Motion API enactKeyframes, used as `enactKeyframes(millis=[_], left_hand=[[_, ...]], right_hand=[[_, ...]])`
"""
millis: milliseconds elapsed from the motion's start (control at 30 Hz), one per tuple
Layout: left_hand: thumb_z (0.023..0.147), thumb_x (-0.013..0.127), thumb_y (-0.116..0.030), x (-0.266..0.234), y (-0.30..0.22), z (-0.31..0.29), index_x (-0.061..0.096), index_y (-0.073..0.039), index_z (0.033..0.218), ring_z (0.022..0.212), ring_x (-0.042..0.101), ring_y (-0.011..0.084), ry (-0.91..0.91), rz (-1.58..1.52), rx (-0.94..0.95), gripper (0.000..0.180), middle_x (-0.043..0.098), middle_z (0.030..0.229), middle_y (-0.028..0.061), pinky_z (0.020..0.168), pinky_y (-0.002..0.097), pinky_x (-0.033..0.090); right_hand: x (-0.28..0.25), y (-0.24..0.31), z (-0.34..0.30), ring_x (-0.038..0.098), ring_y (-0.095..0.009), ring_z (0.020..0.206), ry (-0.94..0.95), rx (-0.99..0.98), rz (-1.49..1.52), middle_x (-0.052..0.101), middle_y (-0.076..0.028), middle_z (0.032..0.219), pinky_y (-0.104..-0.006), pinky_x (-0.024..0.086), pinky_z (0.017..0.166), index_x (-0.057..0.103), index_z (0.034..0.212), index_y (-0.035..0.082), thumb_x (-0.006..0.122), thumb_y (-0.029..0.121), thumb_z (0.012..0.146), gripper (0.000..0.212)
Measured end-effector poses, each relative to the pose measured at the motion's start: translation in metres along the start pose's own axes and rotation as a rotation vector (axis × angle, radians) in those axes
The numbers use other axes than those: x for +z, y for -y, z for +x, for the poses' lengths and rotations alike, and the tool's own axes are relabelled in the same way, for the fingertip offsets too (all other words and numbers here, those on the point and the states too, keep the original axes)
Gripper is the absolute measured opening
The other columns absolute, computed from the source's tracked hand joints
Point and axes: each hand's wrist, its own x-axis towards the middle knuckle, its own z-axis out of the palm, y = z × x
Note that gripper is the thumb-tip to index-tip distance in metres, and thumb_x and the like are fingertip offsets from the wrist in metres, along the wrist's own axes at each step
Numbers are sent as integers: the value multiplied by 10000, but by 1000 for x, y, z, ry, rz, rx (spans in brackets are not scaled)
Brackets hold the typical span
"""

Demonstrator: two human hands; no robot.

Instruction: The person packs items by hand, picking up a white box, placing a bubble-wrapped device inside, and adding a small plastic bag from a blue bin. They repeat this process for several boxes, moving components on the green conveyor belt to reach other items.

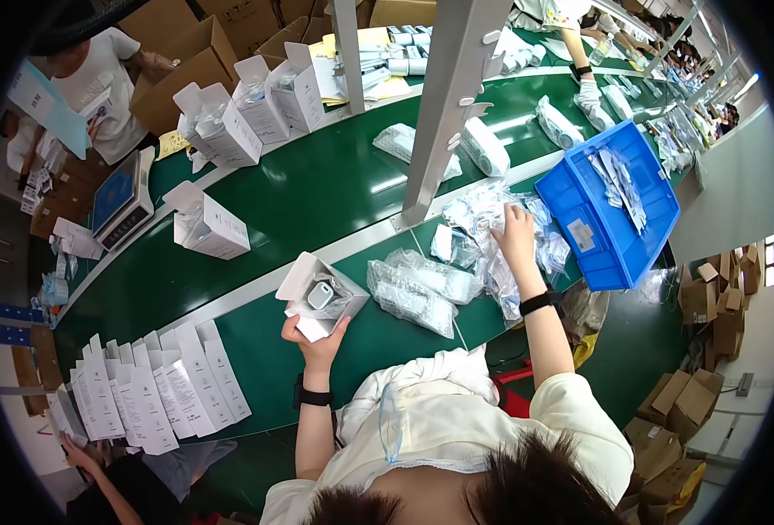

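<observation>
My left hand (318, 346) holds an open white carton (346, 308) from below, its flaps up. Inside the carton sits a white and grey device (320, 296) with a rounded face, in clear wrap. With its fingers bent together, my right hand (516, 234) grips at a loose pile of small clear plastic packets (483, 210); its fingertips are partly hidden among them. Between my two hands lie bubble-wrapped items (413, 297) on the green table.
A blue bin (610, 206) with flat packets stands tilted right of the pile. Folded white cartons (155, 389) stand in a row at left. Beyond a metal post (444, 114), a green conveyor (317, 184) carries open cartons and wrapped items. Co-workers stand at the far side.
</observation>
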Motion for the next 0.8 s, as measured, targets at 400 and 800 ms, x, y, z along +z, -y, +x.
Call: enactKeyframes(millis=[400, 800], left_hand=[[613, 767, -71, -22, -32, 21, 218, -75, 1184, 1132, 370, 277, 123, -34, -134, 792, 269, 1242, 164, 943, 372, 329], [658, 718, -81, -30, -64, 45, 460, -44, 1064, 1131, 397, 306, 149, 55, -141, 482, 332, 1241, 161, 921, 366, 357]], right_hand=[[8, -42, -1, 580, -291, 700, 123, -207, 396, 599, -126, 791, -364, 467, 641, 616, 910, 34, 636, 48, 662, 249], [12, -27, -37, 531, -367, 840, 452, 105, 44, 504, -174, 984, -410, 455, 690, 547, 1009, 62, 703, 98, 628, 414]])
